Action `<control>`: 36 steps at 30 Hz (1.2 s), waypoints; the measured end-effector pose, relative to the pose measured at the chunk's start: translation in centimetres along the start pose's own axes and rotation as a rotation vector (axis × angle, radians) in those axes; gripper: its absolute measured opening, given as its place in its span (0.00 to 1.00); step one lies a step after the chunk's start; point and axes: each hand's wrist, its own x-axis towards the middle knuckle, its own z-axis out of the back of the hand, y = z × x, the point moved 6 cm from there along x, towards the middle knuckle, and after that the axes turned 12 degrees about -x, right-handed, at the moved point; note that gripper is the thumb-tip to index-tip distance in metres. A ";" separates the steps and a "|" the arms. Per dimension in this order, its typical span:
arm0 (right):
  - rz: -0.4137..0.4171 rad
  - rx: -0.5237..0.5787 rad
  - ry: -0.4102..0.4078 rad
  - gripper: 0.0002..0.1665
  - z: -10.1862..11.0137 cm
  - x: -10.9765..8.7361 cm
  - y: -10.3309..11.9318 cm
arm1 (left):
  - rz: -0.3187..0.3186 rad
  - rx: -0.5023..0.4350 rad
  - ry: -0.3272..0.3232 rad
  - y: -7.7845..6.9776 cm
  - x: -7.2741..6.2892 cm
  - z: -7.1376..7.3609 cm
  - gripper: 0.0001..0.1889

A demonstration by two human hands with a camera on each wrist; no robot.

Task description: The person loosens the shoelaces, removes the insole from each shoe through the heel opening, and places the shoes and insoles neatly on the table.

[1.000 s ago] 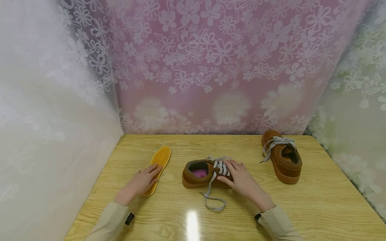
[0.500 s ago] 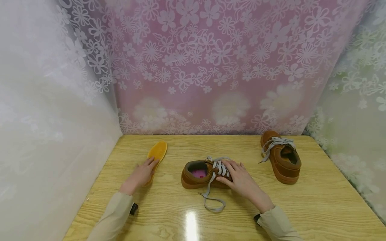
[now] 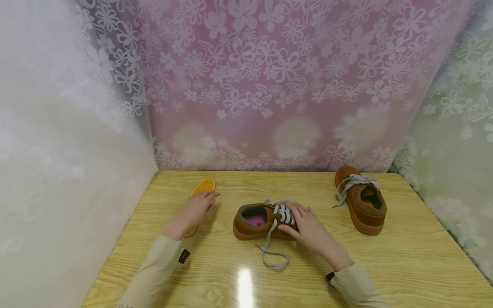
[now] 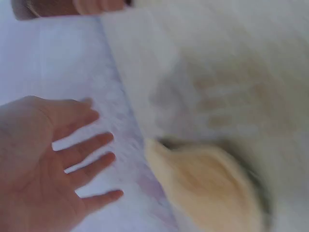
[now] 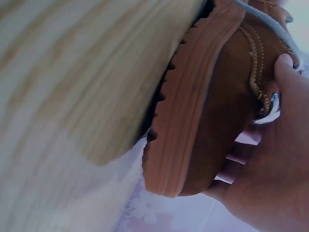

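My left hand (image 3: pixel 192 212) hovers over a yellow insole (image 3: pixel 204 185), hiding its middle. In the left wrist view the fingers of this hand (image 4: pixel 43 159) are spread and hold nothing, apart from the blurred insole (image 4: pixel 212 188). Right of it, a brown lace-up shoe (image 3: pixel 242 229) stands on the table with its heel to the left. Its grey laces (image 3: pixel 275 265) trail forward, and something pink (image 3: pixel 256 220) shows inside. The right hand (image 3: pixel 313 233) grips the shoe's front part, thumb on the near side by the laces, as the right wrist view of the shoe (image 5: pixel 222 111) shows.
A second brown shoe (image 3: pixel 367 218) with grey laces stands at the table's back right, its heel toward me. The wooden table (image 3: pixel 208 273) is bordered by a pink flowered curtain (image 3: pixel 239 141) behind and pale sheeting (image 3: pixel 77 179) on the left.
The left hand pushed the insole away toward the back of the table, then came off it and moved up and to the right. The right hand and both shoes have stayed in place.
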 end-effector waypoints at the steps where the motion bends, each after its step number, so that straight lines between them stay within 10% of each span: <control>1: 0.006 0.002 -0.021 0.47 0.3 0.0 0.1 | -0.037 -0.011 -0.004 -0.8 0.5 0.1 0.22; 11: 0.366 -0.076 -0.421 0.14 4.3 -1.8 4.5 | -0.168 -0.146 0.059 -7.1 4.4 -0.8 0.20; 21: 0.396 -0.090 0.134 0.26 -0.5 -2.9 7.5 | -0.200 -0.385 0.204 -8.5 6.2 -4.6 0.22; 30: 0.402 -0.021 0.233 0.35 -1.0 -3.2 8.0 | -0.146 -0.470 0.266 -8.2 6.1 -6.0 0.22; 36: 0.370 -0.001 0.149 0.17 -0.9 -2.9 7.8 | -0.114 -0.514 0.270 -8.3 5.9 -6.2 0.22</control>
